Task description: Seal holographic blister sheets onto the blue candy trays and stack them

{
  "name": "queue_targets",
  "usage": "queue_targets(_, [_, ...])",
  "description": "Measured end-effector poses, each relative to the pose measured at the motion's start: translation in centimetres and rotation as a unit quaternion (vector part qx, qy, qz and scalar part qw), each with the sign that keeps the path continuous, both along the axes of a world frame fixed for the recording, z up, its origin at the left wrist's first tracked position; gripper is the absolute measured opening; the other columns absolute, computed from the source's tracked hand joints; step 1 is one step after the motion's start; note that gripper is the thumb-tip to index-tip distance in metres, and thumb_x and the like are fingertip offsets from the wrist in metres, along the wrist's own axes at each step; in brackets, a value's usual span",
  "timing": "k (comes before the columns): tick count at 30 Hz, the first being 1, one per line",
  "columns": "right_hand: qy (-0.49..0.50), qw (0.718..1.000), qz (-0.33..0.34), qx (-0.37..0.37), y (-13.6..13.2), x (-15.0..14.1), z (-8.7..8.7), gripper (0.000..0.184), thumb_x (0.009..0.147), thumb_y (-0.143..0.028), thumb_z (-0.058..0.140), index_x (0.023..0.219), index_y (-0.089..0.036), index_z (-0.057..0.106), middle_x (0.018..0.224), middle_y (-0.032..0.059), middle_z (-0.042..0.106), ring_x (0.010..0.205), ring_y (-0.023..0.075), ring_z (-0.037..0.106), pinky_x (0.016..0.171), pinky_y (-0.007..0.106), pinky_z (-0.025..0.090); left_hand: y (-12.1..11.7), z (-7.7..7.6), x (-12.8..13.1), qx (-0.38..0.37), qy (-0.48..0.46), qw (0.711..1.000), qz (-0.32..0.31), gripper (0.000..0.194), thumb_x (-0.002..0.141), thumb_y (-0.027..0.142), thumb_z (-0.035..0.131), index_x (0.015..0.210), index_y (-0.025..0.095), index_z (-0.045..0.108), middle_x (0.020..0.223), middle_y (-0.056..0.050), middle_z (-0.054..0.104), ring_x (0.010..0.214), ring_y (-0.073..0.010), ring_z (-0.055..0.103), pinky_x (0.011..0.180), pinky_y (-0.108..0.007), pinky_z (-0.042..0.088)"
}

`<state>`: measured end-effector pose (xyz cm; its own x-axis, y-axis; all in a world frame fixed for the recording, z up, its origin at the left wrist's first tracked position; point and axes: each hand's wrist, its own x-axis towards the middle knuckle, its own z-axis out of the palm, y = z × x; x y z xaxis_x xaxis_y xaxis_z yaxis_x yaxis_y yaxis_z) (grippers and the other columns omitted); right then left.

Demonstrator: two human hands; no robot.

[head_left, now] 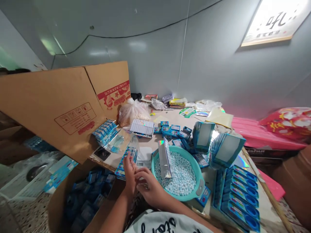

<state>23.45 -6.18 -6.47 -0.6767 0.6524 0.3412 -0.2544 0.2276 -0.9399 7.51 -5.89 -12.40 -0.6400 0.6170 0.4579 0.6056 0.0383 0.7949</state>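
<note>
Left hand (128,171) and right hand (150,189) meet, their contents hidden.

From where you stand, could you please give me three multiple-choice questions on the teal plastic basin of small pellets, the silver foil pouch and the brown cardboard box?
1. Where is the silver foil pouch?
A) In the teal plastic basin
B) On the floor
C) On the pink shelf

2. What colour are the small pellets?
A) Red
B) Pale blue
C) Yellow

3. How is the brown cardboard box with dark blue cartons standing?
A) Taped shut
B) Open at the top
C) Upside down

1: A, it stands among the pellets.
2: B, the basin's pellets look pale blue.
3: B, the cartons show from above.
</note>
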Motion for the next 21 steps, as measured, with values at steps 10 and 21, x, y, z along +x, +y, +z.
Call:
queue_targets(10, [-0.039,0.996,-0.062,-0.050,2.6,-2.2,-1.3,0.044,0.085,-0.012,0.049,0.123,-0.026,0.065,0.125,0.0066,0.066,0.121,0.0227,0.058,0.106,0.045,0.045,-3.9,1.1,4.7,0.032,-0.005,0.999,-0.019,0.041,0.099,0.034,0.043,0.138,0.024,0.048,0.129,-0.014,0.053,0.121,-0.0233,0.054,0.102,-0.043,0.047])
queue_targets(21, [0.127,0.954,0.030,-0.271,5.4,-5.7,4.2,0.051,0.091,-0.041,0.058,0.140,-0.035,0.047,0.151,0.0048,0.046,0.133,0.0218,0.051,0.109,0.045,0.043,-5.6,1.9,1.6,0.034,0.190,0.976,-0.103,0.039,0.096,0.015,0.041,0.128,0.023,0.060,0.107,-0.011,0.060,0.102,-0.0218,0.061,0.085,-0.038,0.054])
